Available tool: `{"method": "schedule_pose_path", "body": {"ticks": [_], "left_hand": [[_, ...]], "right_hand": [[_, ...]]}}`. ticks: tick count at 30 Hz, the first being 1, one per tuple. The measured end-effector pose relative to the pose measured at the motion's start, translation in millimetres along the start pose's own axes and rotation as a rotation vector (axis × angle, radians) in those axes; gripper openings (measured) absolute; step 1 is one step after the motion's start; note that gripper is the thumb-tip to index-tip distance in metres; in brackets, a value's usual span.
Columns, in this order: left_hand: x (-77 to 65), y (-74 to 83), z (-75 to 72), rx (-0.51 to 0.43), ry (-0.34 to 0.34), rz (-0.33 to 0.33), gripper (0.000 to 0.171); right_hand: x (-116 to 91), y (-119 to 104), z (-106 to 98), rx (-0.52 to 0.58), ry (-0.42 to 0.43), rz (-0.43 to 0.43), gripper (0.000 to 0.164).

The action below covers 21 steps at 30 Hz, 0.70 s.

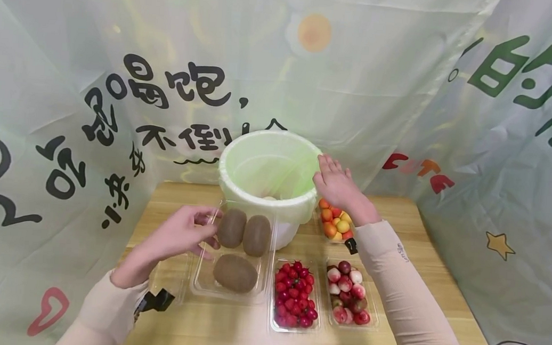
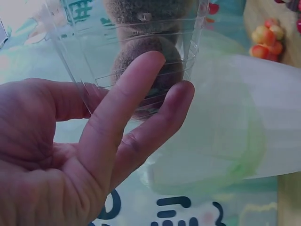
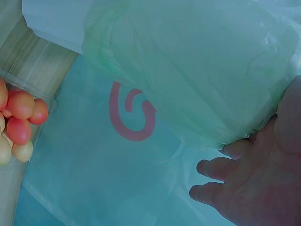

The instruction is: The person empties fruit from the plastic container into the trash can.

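My left hand grips the left side of a clear plastic box that holds three brown kiwis. The box is tilted in front of a white bin lined with a thin green bag. In the left wrist view, the fingers lie along the box wall, near a kiwi. My right hand rests at the bin's right rim with its fingers fairly straight, touching the bag. Something pale shows inside the bin, too small to tell.
Clear boxes of red berry-like fruit, round red-and-white fruit and orange-yellow fruit stand on the wooden table. Another clear tray lies under my left forearm. A printed cloth surrounds the table's back and sides.
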State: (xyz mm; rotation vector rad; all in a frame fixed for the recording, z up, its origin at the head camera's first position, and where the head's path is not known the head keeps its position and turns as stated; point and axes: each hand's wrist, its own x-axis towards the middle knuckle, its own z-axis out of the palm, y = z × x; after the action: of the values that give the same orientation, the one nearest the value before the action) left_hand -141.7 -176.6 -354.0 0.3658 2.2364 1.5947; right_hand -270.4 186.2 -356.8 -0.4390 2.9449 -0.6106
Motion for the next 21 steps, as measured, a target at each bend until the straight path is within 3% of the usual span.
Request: {"method": "schedule_pose_path", "body": {"ticks": [11, 21], "left_hand": [[18.8, 27.5, -17.4, -0.01, -0.052, 0.026, 0.049], [47.0, 46.9, -26.1, 0.02, 0.009, -0.013, 0.045]], "right_hand": [[1.4, 1.4, 0.8, -0.006, 0.002, -0.006, 0.07], [-0.6, 0.5, -0.2, 0.013, 0.0, -0.001, 0.07]]}}
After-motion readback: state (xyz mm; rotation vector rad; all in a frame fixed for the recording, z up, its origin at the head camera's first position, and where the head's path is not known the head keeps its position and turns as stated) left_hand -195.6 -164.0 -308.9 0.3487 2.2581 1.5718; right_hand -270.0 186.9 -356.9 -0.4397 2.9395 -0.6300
